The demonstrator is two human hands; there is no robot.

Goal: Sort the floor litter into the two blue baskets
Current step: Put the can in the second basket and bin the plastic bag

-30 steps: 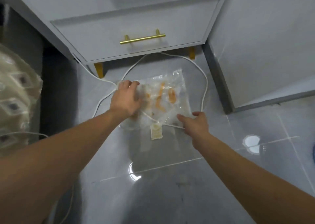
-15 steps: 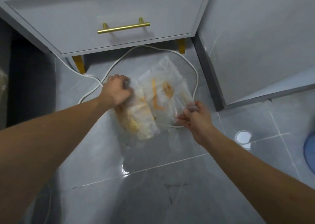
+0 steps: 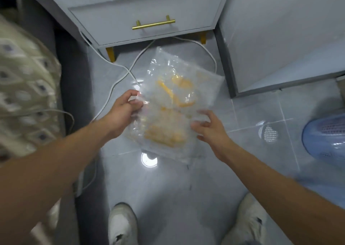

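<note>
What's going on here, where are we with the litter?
A person stands over the grey tiled floor, holding a clear plastic bag with orange-yellow print, lifted in front of a white drawer unit. The left hand pinches the bag's left edge; the right hand is spread open against its right side. One blue basket shows at the right edge. A white cable lies on the floor.

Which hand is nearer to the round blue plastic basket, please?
Right. The right hand is on the clear plastic bag's basket-side edge; the left hand grips its far edge, farther from the blue basket.
</note>
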